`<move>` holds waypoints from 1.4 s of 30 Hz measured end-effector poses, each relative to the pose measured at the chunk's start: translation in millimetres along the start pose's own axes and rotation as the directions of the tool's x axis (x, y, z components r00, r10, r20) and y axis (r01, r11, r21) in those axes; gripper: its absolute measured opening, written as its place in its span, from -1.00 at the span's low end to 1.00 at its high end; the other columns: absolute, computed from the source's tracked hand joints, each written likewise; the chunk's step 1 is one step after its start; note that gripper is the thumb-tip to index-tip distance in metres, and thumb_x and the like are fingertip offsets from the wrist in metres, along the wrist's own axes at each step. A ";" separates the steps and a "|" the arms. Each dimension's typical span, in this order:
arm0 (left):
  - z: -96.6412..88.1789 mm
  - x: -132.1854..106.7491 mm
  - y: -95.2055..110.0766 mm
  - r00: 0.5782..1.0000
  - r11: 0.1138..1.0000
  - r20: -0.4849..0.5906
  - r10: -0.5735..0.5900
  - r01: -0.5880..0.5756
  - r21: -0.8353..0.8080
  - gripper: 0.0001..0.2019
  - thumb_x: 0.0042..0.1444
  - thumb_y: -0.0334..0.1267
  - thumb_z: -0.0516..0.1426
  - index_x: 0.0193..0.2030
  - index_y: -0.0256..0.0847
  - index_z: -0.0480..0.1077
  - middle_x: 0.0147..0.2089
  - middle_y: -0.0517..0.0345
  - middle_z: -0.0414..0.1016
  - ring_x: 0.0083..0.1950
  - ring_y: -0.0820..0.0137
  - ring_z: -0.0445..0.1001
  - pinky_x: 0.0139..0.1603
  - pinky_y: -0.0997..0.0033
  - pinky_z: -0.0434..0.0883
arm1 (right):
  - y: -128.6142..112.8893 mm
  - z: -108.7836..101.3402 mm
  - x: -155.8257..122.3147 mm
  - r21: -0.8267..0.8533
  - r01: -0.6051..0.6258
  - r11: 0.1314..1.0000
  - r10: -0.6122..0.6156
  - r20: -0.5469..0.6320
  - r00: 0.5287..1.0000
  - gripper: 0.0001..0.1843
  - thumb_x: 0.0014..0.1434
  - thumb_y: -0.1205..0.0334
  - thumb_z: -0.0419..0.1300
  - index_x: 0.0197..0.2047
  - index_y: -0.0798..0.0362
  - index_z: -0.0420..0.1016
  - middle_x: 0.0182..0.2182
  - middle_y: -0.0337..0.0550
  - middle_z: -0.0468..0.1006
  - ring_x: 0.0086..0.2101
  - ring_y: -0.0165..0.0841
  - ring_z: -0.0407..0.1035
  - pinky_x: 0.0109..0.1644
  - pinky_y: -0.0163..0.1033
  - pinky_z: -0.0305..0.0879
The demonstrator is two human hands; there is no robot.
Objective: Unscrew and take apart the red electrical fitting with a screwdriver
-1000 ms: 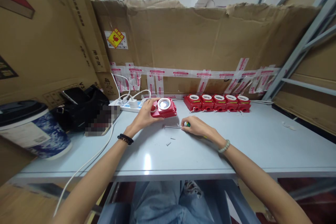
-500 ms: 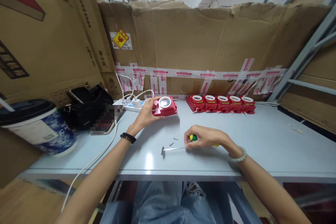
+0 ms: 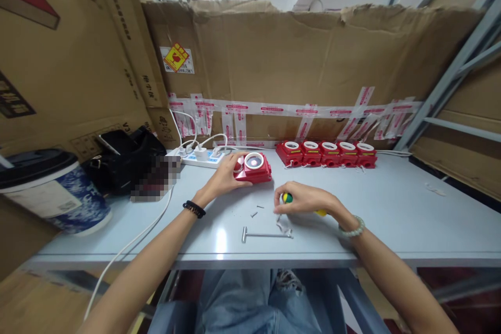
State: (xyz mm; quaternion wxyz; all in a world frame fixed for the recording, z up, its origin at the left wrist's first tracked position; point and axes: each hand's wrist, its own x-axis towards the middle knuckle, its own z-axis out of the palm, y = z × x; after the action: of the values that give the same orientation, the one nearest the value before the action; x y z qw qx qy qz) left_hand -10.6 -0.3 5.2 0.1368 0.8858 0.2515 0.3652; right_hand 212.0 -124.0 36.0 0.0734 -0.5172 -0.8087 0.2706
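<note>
My left hand (image 3: 229, 173) grips the left end of a red box (image 3: 256, 175) that has a round, white-rimmed window on top. My right hand (image 3: 303, 198), closed above the table, holds a screwdriver by its yellow-and-green handle (image 3: 288, 198). Below its fingertips is a small whitish item (image 3: 283, 225); whether they pinch it I cannot tell. A metal T-handle wrench (image 3: 266, 235) lies flat in front of that hand, nearer the table edge. Two small screws (image 3: 254, 214) rest on the table between the red box and the wrench.
Several similar red boxes (image 3: 329, 154) stand in a row at the back. To the left are a white power strip (image 3: 203, 156) with cables, a black bag (image 3: 113, 162) bearing a phone, and a large lidded cup (image 3: 58, 195). A cardboard wall (image 3: 266, 57) closes off the rear.
My right hand has let go of the T-handle wrench, which now lies on the table. My left hand has brought the red box slightly right and nearer.
</note>
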 end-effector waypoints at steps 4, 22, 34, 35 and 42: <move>4.4 -1.7 3.1 0.997 1.000 0.079 -0.014 0.015 -0.012 -0.24 -0.23 -0.12 0.32 0.14 -0.09 0.12 0.11 0.02 0.27 0.13 0.14 0.26 0.12 0.11 0.23 | 6.1 4.0 2.3 -0.013 -0.032 0.999 0.033 0.027 0.999 -0.82 -0.04 0.18 0.16 -0.41 0.10 0.50 -0.53 -0.23 0.50 -0.50 -0.45 0.31 -0.38 -0.36 0.20; 3.1 -7.8 25.3 0.938 0.987 0.338 -0.077 0.120 -0.109 -0.37 -0.18 0.00 0.25 0.04 -0.11 0.17 -0.07 0.04 0.44 -0.13 0.20 0.44 -0.11 0.20 0.36 | 20.3 -15.1 16.8 0.425 0.416 0.804 0.389 -0.905 0.173 -0.84 0.01 0.20 0.09 -0.29 0.00 0.20 -0.71 -0.46 0.20 -0.70 -0.49 0.14 -0.62 -0.39 0.13; 32.3 -11.7 25.5 0.963 0.963 0.035 -0.268 0.267 0.033 -0.19 -0.14 0.13 0.19 0.20 -0.18 0.00 0.02 -0.14 0.33 -0.13 0.15 0.44 -0.11 0.06 0.37 | 15.3 -26.6 -3.8 0.012 -0.132 0.991 0.034 -0.986 0.163 -0.76 0.03 0.14 0.09 -0.60 0.04 0.25 -0.68 -0.29 0.27 -0.61 -0.45 0.14 -0.46 -0.31 0.11; 34.1 -11.8 23.9 0.956 0.955 -0.014 -0.292 0.292 0.060 -0.18 -0.11 0.14 0.17 0.21 -0.20 -0.02 0.04 -0.17 0.30 -0.12 0.13 0.44 -0.10 0.04 0.36 | 14.5 -26.9 -3.6 0.022 -0.104 0.994 0.035 -0.992 0.119 -0.76 0.02 0.13 0.10 -0.59 0.04 0.25 -0.66 -0.28 0.29 -0.59 -0.44 0.15 -0.45 -0.32 0.12; 18.9 -14.8 10.9 0.966 0.973 0.131 -0.224 0.229 -0.030 -0.12 -0.08 0.05 0.18 0.30 -0.21 -0.14 0.21 -0.24 0.08 0.09 0.06 0.33 0.06 0.00 0.29 | 5.0 -29.6 3.2 0.143 0.063 0.988 0.137 -0.987 0.079 -0.75 -0.04 0.09 0.17 -0.58 0.05 0.26 -0.63 -0.30 0.30 -0.57 -0.46 0.16 -0.46 -0.33 0.15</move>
State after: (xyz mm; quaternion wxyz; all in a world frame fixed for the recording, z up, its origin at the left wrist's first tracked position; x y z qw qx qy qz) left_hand -2.3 -18.7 -11.9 0.2130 0.8694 0.3336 0.2957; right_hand 226.3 -108.8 57.8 0.6332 -0.5767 -0.5080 -0.0914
